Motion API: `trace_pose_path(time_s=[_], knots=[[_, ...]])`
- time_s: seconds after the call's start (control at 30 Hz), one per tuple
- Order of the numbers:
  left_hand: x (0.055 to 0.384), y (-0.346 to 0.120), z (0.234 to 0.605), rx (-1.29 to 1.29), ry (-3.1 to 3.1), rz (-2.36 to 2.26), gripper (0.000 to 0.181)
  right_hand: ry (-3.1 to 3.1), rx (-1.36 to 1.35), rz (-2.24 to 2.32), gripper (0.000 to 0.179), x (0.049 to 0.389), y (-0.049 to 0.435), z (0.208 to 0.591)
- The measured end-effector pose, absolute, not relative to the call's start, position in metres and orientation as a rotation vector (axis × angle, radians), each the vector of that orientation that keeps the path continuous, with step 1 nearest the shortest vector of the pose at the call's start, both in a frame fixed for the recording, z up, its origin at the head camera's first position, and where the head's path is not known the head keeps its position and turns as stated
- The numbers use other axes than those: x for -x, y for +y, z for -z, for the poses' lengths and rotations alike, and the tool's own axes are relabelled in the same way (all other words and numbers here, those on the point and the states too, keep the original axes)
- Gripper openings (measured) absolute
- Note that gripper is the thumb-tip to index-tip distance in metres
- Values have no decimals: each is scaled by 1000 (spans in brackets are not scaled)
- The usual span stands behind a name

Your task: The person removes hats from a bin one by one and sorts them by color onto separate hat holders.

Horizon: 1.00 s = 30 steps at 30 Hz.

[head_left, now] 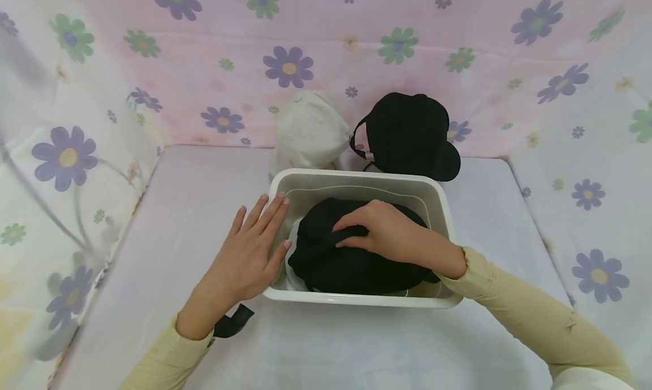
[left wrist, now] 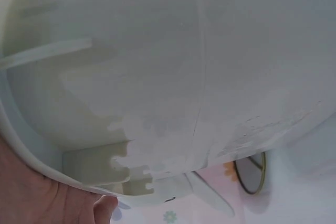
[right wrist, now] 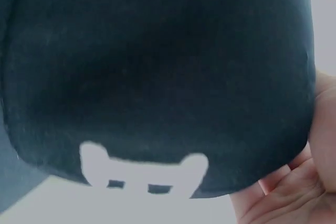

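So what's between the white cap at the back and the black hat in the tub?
In the head view, the white tub's far wall stands between the white cap and the black hat; I see nothing else there.

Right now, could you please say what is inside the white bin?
A black cap lies in the white bin, the right hand on it; a white item peeks out at its left. What lies underneath is covered.
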<state>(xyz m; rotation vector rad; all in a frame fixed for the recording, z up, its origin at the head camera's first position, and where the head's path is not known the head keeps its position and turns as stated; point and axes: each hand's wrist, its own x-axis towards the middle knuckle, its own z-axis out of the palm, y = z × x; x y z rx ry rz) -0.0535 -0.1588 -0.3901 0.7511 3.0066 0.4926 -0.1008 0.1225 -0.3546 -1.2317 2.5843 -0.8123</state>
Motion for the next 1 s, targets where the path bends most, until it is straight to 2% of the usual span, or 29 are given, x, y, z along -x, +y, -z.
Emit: trace_pose_path(time_s=[0.47, 1.0], knots=[[54, -160, 390, -740, 2975, -496, 67, 2482, 1259, 1122, 31, 104, 152, 348], [55, -159, 393, -723, 2974, -486, 68, 2527, 1153, 1317, 33, 103, 169, 343]])
